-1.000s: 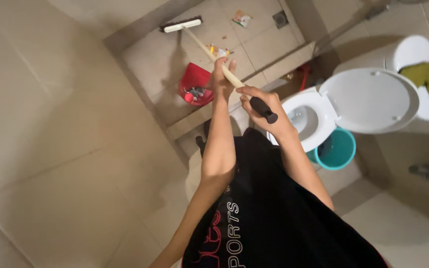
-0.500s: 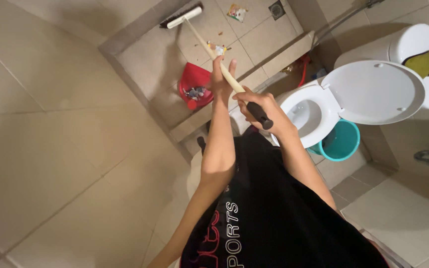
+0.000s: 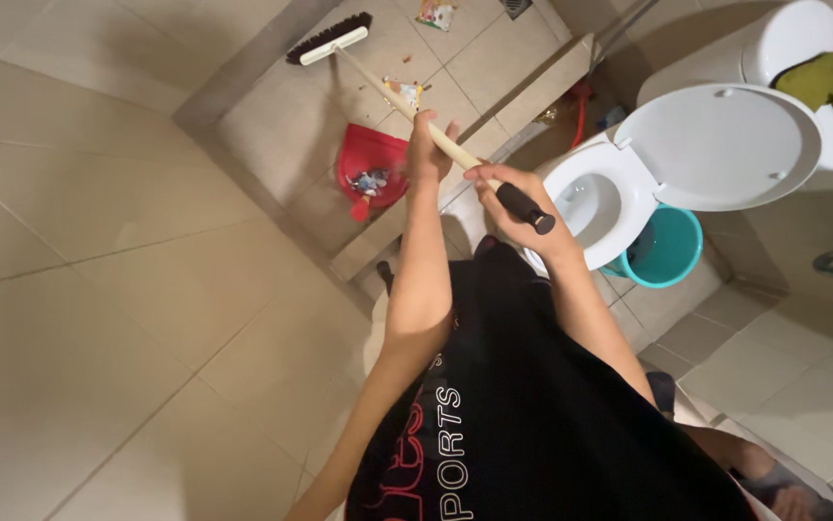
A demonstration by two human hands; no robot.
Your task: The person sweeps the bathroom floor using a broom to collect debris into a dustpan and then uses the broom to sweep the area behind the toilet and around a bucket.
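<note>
Both hands wrap tight around the broom stick: the right hand near the black end, the left hand farther down. Short, gentle pulls toward the red dustpan would work best. The brush sits far off by the wall.
</note>
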